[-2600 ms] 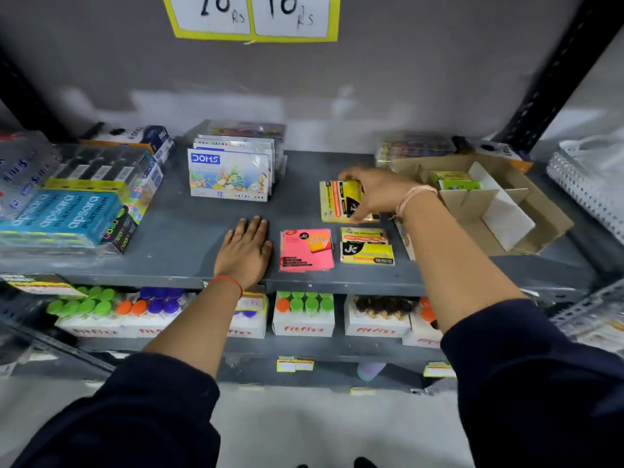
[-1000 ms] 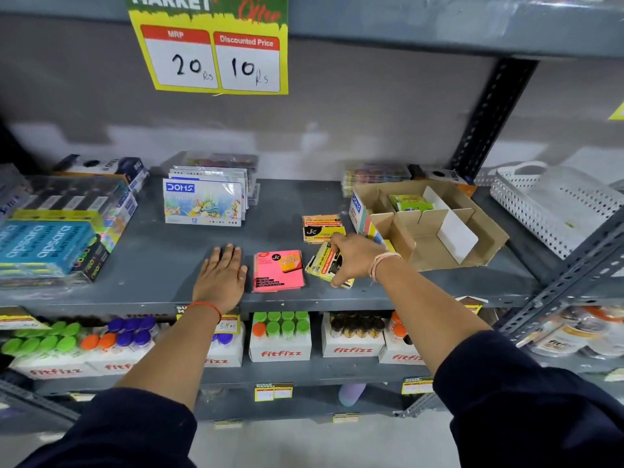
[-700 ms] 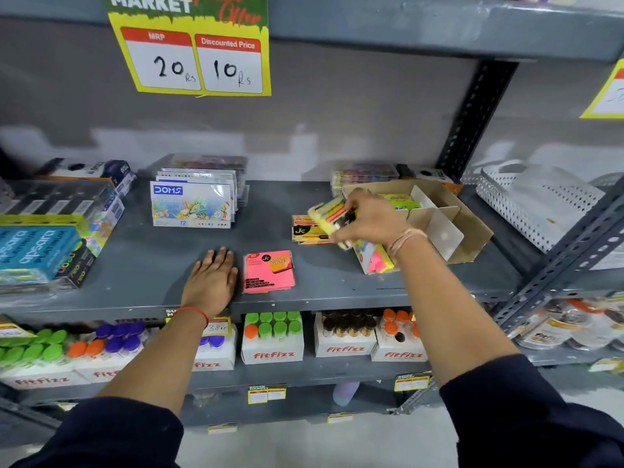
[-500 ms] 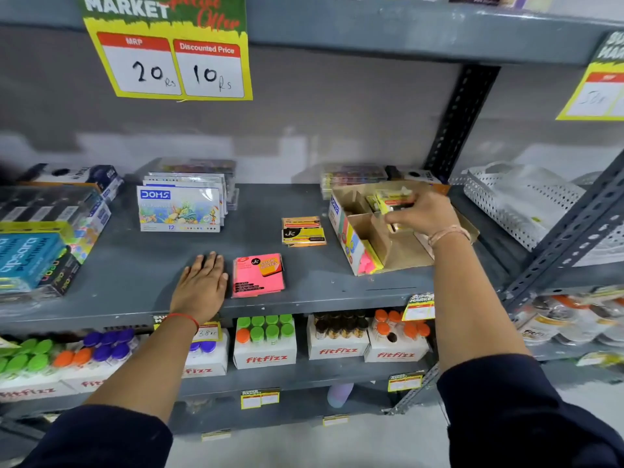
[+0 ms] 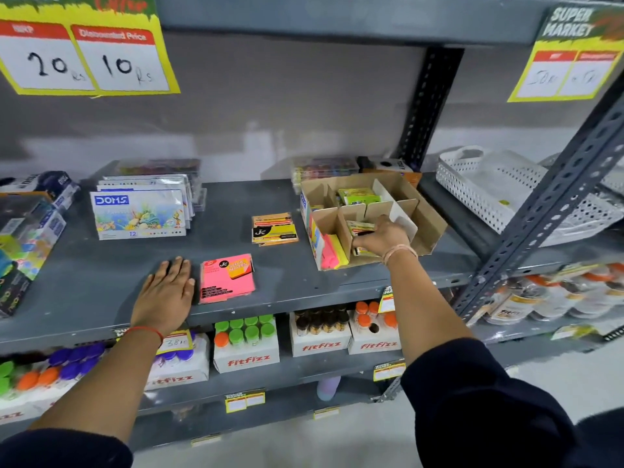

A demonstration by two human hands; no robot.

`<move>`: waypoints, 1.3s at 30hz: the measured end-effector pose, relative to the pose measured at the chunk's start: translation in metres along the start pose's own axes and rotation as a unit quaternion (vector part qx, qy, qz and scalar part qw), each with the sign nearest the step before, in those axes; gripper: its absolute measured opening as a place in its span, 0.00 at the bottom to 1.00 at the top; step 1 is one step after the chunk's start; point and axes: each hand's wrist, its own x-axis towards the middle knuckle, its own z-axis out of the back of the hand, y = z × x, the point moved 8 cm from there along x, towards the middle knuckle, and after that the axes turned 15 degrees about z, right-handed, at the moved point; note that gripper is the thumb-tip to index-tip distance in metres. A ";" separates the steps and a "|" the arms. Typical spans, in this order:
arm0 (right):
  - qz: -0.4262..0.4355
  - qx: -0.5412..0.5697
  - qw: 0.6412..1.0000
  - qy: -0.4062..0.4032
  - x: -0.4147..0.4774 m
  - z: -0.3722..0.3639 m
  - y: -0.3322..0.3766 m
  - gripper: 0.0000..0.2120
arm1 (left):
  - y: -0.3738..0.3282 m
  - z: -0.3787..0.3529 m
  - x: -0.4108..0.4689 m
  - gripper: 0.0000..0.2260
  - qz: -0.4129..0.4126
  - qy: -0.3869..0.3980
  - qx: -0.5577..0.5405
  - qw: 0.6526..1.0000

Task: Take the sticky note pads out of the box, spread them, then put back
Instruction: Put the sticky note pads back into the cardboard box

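R hand (image 5: 383, 238) inside divided brown cardboard box (image 5: 426, 211), fingers closed on yellow sticky note pad (image 5: 361, 228). L hand (image 5: 165, 293) flat, open on grey metal shelf (image 5: 84, 278); pink sticky note pad (image 5: 227, 278) just right of it, yellow-orange pad stack (image 5: 274, 229) beyond.

Right hand (image 5: 383, 238) hides most of a pad (image 5: 360, 228) inside box (image 5: 429, 224); price card (image 5: 81, 59) cropped at the left edge.

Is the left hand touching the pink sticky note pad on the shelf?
Apart. The head view shows a narrow strip of grey shelf between the left hand, lying flat, and the pink sticky note pad.
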 end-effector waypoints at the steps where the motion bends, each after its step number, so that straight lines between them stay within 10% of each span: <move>1: 0.004 0.002 1.000 0.002 0.000 -0.003 0.001 0.30 | 0.000 0.001 0.000 0.22 0.001 0.000 -0.003 1.000; 18: 0.002 -0.153 0.988 0.029 0.004 -0.001 0.011 0.16 | 0.000 0.003 -0.003 0.22 0.004 0.005 0.007 1.000; 23: 0.123 -0.185 0.967 -0.129 -0.013 0.049 0.099 0.17 | 0.000 0.004 -0.001 0.22 0.002 0.013 -0.003 1.000; 26: 0.341 -0.074 0.934 0.072 -0.022 -0.006 0.174 0.36 | -0.001 0.007 0.001 0.21 -0.007 0.007 -0.005 1.000; 30: 0.415 -0.123 0.843 0.320 -0.047 -0.114 0.200 0.54 | 0.001 0.007 0.001 0.21 -0.007 -0.009 -0.020 1.000; 39: 0.385 -0.133 0.852 0.330 -0.031 -0.159 0.188 0.52 | 0.004 0.003 0.004 0.21 0.007 -0.015 -0.017 1.000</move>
